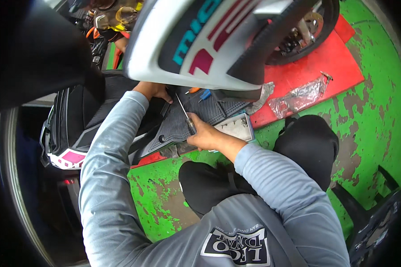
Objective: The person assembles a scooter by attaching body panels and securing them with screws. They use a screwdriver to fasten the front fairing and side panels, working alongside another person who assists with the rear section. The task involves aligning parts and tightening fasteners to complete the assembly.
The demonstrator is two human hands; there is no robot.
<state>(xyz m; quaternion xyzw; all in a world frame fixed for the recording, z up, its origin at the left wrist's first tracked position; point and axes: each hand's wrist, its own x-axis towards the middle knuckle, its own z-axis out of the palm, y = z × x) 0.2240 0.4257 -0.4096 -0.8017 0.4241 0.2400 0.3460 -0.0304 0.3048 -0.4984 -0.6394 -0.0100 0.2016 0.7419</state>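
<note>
Screwdriver held over a scooter's footboard mat

A screwdriver (184, 112) was gripped in the right hand (203, 135); the left hand (152, 90), fingers spread, was pressed at the mat's (196, 116) far edge, little room left beneath the white panel (165, 49).

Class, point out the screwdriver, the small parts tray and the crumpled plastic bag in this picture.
screwdriver (182, 107): head view, on the middle of its metal shaft.
parts tray (236, 127): head view, on its bare floor beside the right hand.
plastic bag (298, 95): head view, on its crumpled middle, over the red ramp.
</note>
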